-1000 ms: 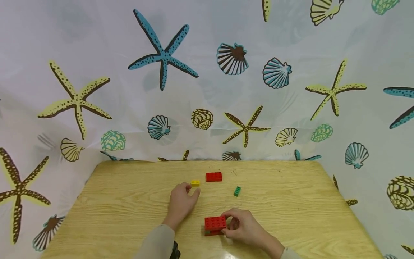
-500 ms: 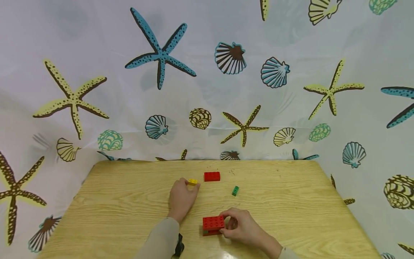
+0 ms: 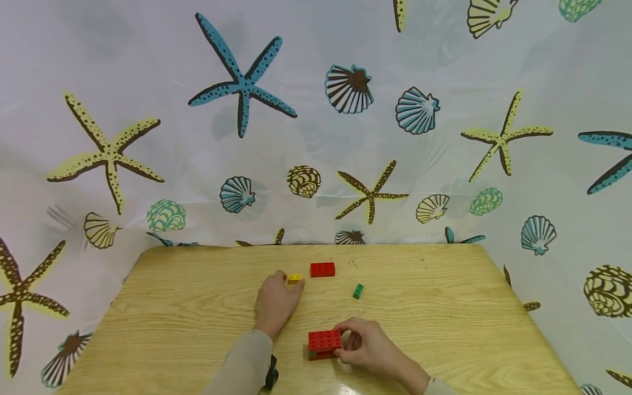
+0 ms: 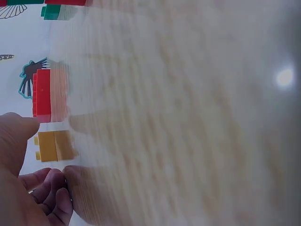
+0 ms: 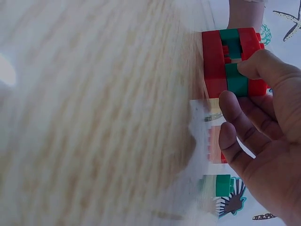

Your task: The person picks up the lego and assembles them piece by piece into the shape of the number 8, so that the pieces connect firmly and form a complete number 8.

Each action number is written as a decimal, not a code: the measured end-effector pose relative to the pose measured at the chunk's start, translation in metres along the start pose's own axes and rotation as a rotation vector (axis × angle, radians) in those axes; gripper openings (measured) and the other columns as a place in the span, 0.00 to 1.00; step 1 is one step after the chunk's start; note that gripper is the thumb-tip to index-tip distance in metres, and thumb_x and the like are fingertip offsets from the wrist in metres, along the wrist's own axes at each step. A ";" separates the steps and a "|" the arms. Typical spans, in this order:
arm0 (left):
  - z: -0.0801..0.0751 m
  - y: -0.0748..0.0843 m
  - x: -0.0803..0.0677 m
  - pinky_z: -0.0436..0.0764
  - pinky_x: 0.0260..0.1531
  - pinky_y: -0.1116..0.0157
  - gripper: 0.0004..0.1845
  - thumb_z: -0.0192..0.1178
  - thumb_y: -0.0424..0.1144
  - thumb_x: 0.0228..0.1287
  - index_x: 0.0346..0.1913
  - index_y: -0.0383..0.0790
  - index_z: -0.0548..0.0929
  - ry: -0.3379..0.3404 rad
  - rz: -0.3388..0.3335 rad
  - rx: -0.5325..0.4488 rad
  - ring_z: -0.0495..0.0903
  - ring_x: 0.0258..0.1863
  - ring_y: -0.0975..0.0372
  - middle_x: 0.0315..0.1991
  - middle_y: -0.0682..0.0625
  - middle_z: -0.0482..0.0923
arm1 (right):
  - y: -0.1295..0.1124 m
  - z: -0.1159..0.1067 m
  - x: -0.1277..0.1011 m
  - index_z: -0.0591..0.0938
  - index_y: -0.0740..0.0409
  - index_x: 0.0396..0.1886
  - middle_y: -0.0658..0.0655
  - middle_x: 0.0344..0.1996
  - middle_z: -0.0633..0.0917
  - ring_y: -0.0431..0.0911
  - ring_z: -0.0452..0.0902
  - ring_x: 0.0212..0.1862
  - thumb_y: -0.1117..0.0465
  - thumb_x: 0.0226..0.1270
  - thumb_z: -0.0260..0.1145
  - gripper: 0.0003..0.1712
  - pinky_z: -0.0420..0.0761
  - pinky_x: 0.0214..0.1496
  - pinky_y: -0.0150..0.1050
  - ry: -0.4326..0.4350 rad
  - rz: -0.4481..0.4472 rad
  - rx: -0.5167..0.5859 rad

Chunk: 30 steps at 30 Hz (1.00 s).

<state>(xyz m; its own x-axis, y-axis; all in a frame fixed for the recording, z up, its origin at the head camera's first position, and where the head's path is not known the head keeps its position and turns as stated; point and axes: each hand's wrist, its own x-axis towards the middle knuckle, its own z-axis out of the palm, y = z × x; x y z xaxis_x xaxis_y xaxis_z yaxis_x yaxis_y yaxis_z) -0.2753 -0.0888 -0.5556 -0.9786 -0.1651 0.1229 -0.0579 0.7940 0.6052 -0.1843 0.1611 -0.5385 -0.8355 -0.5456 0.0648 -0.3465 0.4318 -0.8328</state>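
Note:
My left hand reaches over the yellow two-stud brick, thumb on one side and fingers on the other. In the left wrist view, narrow gaps show between the yellow brick and both the thumb and the curled fingers. The brick stands studs up on the table. My right hand grips the right end of a stacked block, which is made of red bricks above and below with green bricks between them. Its thumb presses a green brick in the right wrist view.
A loose red brick lies just right of the yellow one. A small green brick lies farther right, between the hands and the back. The wooden table ends at a white sheet printed with starfish and shells.
My left hand has moved slightly forward, bringing thumb and fingers either side of the yellow brick. The brick turned a little, then came straight again. My right hand keeps its grip.

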 end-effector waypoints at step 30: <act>-0.026 -0.009 -0.016 0.83 0.34 0.59 0.21 0.69 0.50 0.61 0.49 0.38 0.85 -0.067 0.182 -0.030 0.81 0.31 0.62 0.39 0.49 0.86 | 0.002 0.000 0.002 0.86 0.54 0.57 0.50 0.44 0.88 0.31 0.80 0.34 0.59 0.67 0.75 0.19 0.81 0.35 0.29 -0.003 0.003 -0.019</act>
<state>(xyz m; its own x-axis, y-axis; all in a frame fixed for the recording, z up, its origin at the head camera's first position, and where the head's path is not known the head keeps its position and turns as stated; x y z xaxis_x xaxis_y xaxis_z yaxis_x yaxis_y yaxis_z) -0.2536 -0.1083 -0.5422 -0.9833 0.0196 0.1807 0.1262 0.7893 0.6009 -0.1867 0.1610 -0.5397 -0.8353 -0.5465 0.0605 -0.3518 0.4467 -0.8226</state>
